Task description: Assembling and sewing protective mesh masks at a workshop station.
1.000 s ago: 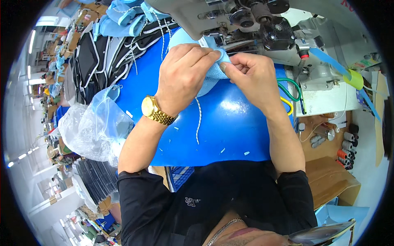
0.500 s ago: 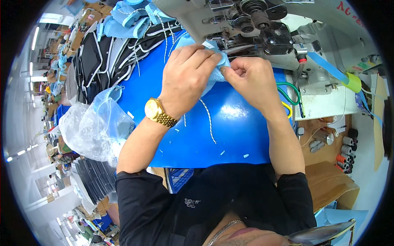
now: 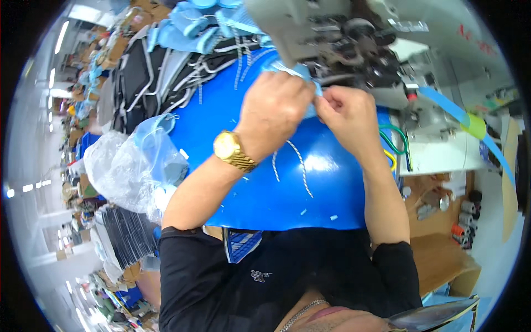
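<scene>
Close to the sewing machine [image 3: 365,55], both my hands are on a light-blue piece of fabric [image 3: 311,109]. My left hand [image 3: 276,105], below a gold wristwatch [image 3: 227,146], is closed over the fabric, its fingertips hidden. The thumb and fingers of my right hand [image 3: 348,110] pinch the fabric's right edge. Much of the piece is covered by my hands. A speckled white cord [image 3: 303,166] hangs from under my left hand onto the blue table [image 3: 332,191].
Light-blue pieces with cords [image 3: 193,27] and black panels with pale piping [image 3: 138,83] lie at the far left. A clear plastic bag [image 3: 133,169] sits at the table's left edge. Blue tape [image 3: 442,102] runs to the machine. Thread spools [image 3: 467,221] stand at right.
The picture has shifted slightly, everything sitting a little lower and to the right. My left hand has come closer to my right, covering more of the fabric. Both still grip it.
</scene>
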